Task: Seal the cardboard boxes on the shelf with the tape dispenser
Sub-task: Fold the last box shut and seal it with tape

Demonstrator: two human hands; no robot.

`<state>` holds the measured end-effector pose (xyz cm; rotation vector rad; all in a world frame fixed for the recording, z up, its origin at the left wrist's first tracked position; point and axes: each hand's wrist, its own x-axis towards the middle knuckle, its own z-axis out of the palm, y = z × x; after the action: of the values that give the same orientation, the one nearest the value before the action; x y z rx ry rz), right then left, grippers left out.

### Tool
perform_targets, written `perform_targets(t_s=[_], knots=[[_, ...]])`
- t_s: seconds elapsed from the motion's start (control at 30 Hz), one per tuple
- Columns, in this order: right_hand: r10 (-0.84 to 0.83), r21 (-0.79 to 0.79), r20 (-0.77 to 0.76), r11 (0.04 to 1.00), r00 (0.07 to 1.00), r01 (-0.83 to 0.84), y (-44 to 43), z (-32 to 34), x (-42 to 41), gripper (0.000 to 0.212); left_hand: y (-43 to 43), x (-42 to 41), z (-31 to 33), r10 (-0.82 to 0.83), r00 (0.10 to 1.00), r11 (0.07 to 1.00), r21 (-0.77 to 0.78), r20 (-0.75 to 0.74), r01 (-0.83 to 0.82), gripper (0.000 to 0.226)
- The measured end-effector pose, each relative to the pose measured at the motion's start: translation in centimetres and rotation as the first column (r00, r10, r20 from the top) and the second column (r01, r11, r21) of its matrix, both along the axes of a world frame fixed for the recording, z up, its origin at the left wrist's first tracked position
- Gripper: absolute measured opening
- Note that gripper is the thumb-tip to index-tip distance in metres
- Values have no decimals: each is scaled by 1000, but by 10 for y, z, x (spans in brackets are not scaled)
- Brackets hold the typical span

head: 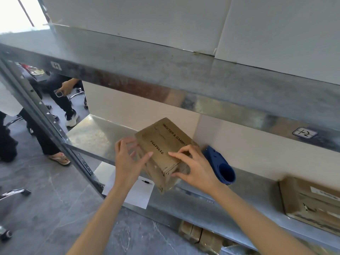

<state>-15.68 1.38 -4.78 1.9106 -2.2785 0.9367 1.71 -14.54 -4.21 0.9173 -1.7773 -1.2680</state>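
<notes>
Head view: left hand (128, 159) is opened wide, fingers spread and mostly straight, laid vs the left side of a small brown cardboard box (165, 142) w/ black print on top; thumb reaches toward the top face, fingertips blurred. Right hand (195, 168) grips the box's near right corner: index finger stretched along the top, other fingers curled over the right edge, thumb pressed on the near end face. Box sits skewed on the grey galvanised metal shelf (95, 133), tilted, w/ its near bottom corner at approx the front lip; can't tell if it's lifted off the metal. Blue plastic tape dispenser (220, 166) lies on the shelf just right of the box, behind the right hand, near the pale back wall; neither hand touches it. A white paper sheet (139, 194) w/ a small black pen (147, 182) lies under the left wrist and hangs over the front edge. Bare metal shows left of the box up to the slanted perforated steel upright (46, 122), and again right of the dispenser as far as a second, larger brown cardboard box (309, 203), well apart. The upper shelf's steel beam (184, 83) crosses overhead, limiting room above. More brown cartons (200, 236) sit on the level below.
</notes>
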Motion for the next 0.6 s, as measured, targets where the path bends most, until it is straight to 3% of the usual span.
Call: perform_targets(t_s=[0.1, 0.23, 0.37, 0.5, 0.6], knots=[[9, -43, -64, 999, 998, -12, -10, 2, 17, 74, 18, -7, -13, -63, 998, 997, 51, -17, 63, 62], [25, 4, -24, 1000, 999, -25, -9, 8, 5, 85, 24, -6, -18, -123, 989, 992, 28, 78, 121, 78], [-86, 80, 164, 994, 983, 74, 2, 3, -7, 78, 15, -9, -12, -260, 962, 964, 88, 82, 253, 76], [-93, 102, 193, 992, 977, 74, 6, 7, -3, 75, 5, -11, -9, -278, 938, 959, -2, 210, 284, 77], [-108, 129, 186, 988, 977, 84, 18, 19, -8, 68, 0, -3, -4, -197, 879, 929, -204, 435, 309, 79]])
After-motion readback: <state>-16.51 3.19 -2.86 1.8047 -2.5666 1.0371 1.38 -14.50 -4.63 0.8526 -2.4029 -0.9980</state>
